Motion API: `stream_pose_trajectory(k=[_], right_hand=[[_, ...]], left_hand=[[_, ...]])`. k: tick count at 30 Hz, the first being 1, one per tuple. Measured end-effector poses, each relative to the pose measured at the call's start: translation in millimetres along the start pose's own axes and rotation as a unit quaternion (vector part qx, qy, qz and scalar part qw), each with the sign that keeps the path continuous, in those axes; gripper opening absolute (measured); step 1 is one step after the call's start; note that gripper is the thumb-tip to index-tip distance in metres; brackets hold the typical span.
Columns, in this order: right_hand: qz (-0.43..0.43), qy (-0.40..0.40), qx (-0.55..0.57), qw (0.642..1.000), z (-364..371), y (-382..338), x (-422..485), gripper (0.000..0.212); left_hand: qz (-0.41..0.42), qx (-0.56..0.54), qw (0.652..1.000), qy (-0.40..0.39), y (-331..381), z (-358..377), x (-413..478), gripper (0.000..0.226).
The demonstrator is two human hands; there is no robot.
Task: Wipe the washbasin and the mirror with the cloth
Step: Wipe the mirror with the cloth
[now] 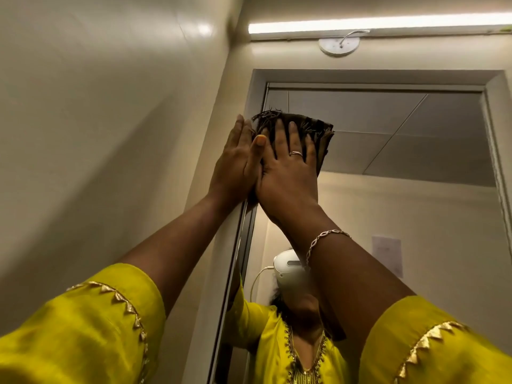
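Right hand (288, 173) lies flat with its fingers spread and straight, pressing the cloth (318, 128) against the glass rather than gripping it. Left hand (235, 159) is beside it, also flat and unclenched. Its straight fingers point upward along the left edge of the mirror, and its thumb reaches across to touch the right hand and the cloth's edge.

A pale, glossy wall (97, 106) fills the left side of the view and meets the mirror's wall at a corner. The mirror (401, 162) takes up most of the right side, set inside a wide pale surround (257, 79). It reflects a panelled ceiling and the person in a yellow top.

Two yellow sleeves with gold triangle trim cross the bottom, the left sleeve (83, 328) and the right sleeve (443, 342). Both bare forearms rise from them toward the glass.

Above the mirror a long tube light (374, 23) glows. The cloth is dark brown with frayed threads along its top, and it sits high on the mirror near the upper left corner.

Reflected lower down are a white headset (288, 268) and a pale paper sheet (386, 254) on the far wall. A round white plate (338, 45) sits just under the light. A silver chain bracelet (324, 236) circles the right wrist, and a ring (296, 153) is on one right finger.
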State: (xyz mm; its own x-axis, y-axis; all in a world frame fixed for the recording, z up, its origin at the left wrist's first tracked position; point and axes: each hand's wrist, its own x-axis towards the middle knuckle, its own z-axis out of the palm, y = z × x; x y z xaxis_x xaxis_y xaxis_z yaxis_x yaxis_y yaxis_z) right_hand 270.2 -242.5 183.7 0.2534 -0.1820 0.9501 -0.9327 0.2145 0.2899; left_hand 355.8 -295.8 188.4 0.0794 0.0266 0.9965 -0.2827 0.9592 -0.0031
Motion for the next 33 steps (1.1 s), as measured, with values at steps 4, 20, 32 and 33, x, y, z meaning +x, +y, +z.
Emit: stream_pose_trajectory(k=[4, 20, 32, 33], right_hand=[[-0.021, -0.001, 0.025, 0.999, -1, 6, -12, 0.055], [0.006, 0.02, 0.026, 0.999, -26, 107, -52, 0.059], [0.078, -0.003, -0.023, 0.997, -51, 191, -56, 0.066], [0.085, -0.001, -0.023, 0.996, -52, 195, -57, 0.066]], left_hand=[[0.013, 0.066, 0.998, -0.014, -1, 0, -7, 0.108], [0.065, 0.277, 0.957, -0.055, -5, 4, -26, 0.092], [0.041, 0.236, 0.97, -0.044, 0, 4, -52, 0.093], [0.042, 0.243, 0.968, -0.043, 0, 4, -52, 0.092]])
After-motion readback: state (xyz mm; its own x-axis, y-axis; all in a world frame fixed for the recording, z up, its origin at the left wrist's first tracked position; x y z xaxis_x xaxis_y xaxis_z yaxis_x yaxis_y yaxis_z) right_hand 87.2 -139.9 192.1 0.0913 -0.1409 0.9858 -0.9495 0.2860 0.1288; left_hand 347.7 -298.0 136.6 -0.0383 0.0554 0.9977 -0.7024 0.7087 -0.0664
